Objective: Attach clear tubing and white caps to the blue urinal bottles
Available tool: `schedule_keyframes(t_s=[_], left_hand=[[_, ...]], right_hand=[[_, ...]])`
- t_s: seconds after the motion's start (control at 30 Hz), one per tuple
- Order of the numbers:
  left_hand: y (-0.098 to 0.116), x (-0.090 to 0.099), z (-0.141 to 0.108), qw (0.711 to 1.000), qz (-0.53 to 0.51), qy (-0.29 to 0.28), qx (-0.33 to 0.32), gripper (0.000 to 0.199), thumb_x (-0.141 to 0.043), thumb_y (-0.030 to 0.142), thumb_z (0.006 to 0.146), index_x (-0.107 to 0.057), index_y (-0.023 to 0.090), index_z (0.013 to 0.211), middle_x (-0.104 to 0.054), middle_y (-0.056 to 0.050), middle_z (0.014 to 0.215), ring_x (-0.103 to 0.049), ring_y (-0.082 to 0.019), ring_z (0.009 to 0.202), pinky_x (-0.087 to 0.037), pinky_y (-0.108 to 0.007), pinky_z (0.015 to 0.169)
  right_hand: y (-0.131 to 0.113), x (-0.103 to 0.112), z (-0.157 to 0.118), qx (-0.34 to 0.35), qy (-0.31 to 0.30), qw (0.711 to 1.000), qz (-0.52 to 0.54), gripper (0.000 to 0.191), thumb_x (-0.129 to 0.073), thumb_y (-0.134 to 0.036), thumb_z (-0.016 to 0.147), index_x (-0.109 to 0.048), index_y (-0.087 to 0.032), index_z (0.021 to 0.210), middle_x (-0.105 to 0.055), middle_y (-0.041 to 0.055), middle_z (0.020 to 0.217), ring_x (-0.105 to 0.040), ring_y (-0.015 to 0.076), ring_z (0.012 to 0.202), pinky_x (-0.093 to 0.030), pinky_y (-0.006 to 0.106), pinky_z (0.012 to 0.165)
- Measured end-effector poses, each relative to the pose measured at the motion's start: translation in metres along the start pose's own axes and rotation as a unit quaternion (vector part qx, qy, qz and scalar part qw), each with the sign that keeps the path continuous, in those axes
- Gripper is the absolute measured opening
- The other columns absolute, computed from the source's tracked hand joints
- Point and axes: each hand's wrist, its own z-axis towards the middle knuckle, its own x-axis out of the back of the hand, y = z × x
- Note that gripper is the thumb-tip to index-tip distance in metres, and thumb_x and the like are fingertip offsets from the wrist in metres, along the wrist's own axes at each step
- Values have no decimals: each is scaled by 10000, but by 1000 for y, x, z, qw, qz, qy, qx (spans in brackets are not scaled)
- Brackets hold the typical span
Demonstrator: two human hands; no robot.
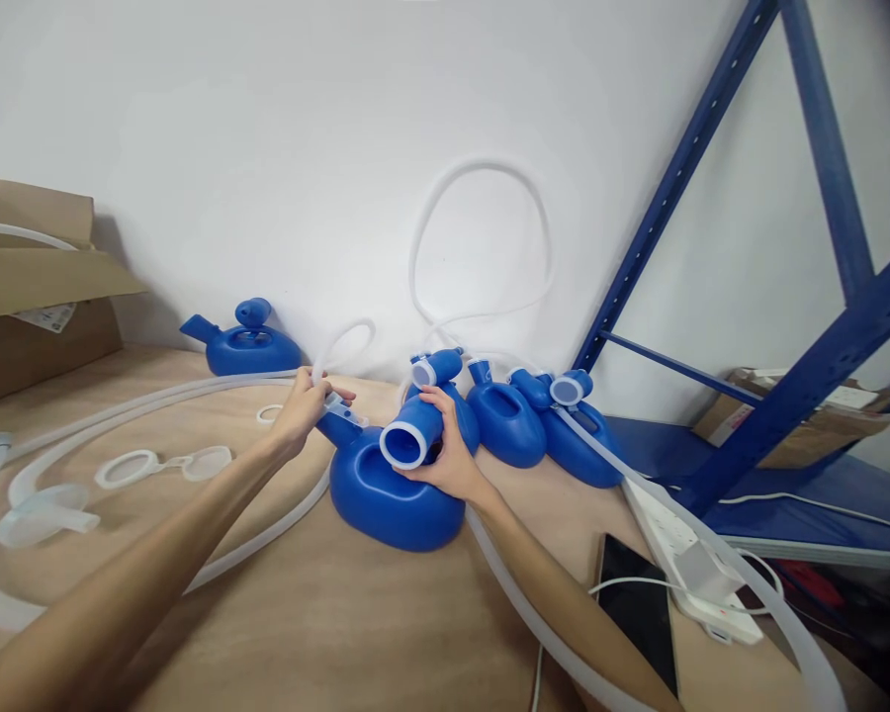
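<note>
A blue plastic urinal bottle [397,514] with a moulded handle stands on the table in front of me. My left hand [308,400] is closed at its neck, pinching a whitish flexible tube [345,331] beside a clear plastic fitting [346,410] on the spout. Exactly how tube and fitting meet is hidden by the fingers. My right hand [449,450] wraps around a blue funnel-shaped cup [419,425] with a white rim, held just above the bottle's handle. The cup's open mouth faces me.
More blue bottles [504,425] stand behind to the right, another bottle [252,351] at the back left. Loose lids [128,470], a clear funnel piece [41,516] and long tubes lie left. A phone [638,613], a power strip [664,539] and blue shelving [786,415] are right; a cardboard box [37,346] is left.
</note>
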Motion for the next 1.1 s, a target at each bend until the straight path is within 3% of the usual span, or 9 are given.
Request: schedule_keyframes(t_s=[0.17,0.33,0.53,0.77,0.83,0.9,0.97,1.0,1.1], left_hand=[[10,1,-2,998,18,-59,12,328,-622,364,783,-493,242,1059,-741,-15,760,-707,-223,707,-512,-284,586],[19,3,4,984,56,-170,23,247,-634,316,730,-603,220,956,-780,-48,783,-706,-232,664,-495,-278,534],[21,5,4,973,37,-227,18,229,-656,307,722,-618,207,924,-798,-76,859,-741,-237,784,-544,-286,638],[10,-5,-6,993,52,-106,-14,316,-589,330,778,-493,227,1060,-749,-55,798,-734,-267,745,-575,-362,665],[10,-7,-10,996,71,-53,-31,428,-592,362,812,-447,220,1188,-754,-98,935,-740,-307,858,-591,-451,769],[11,-5,-13,991,100,23,-92,528,-594,410,850,-412,203,1300,-687,-187,1231,-674,-356,1156,-527,-549,990],[14,1,-14,958,159,69,-228,534,-584,446,885,-456,188,1334,-529,-227,1465,-498,-371,1398,-390,-564,1160],[15,6,-13,928,204,46,-308,506,-589,461,892,-511,190,1313,-497,-217,1504,-454,-372,1433,-342,-558,1196],[20,17,-7,813,348,-168,-435,363,-635,505,893,-678,226,1122,-666,-138,1303,-559,-358,1302,-346,-549,1183]], right_hand=[[-1,0,1,-6,-2,1000,-11,938,-940,-390,651,-430,-306,1434,-390,136,1570,-400,369,1505,-308,575,1258],[0,-1,2,-5,-3,1000,-6,954,-946,-377,631,-438,-293,1434,-393,142,1577,-405,365,1505,-294,563,1263],[2,0,3,4,-11,1000,2,981,-971,-358,596,-454,-287,1427,-394,147,1579,-408,366,1502,-309,554,1255],[2,1,1,9,11,1000,-19,947,-959,-340,626,-460,-306,1430,-422,128,1551,-415,370,1494,-310,579,1255],[1,2,0,-2,6,1000,-24,940,-952,-359,644,-450,-306,1437,-413,135,1560,-410,371,1499,-314,588,1254],[0,3,0,-13,0,1000,-24,932,-946,-390,659,-442,-305,1439,-398,144,1569,-403,372,1504,-325,591,1251],[0,3,0,-12,-1,1000,-21,928,-943,-420,670,-438,-304,1440,-389,146,1570,-393,372,1513,-329,589,1251],[1,3,-1,-8,0,1000,-21,924,-940,-428,679,-435,-305,1442,-389,145,1569,-385,371,1518,-324,589,1254],[3,3,-1,4,1,1000,-28,921,-933,-430,693,-424,-314,1452,-395,136,1564,-373,368,1525,-298,597,1268]])
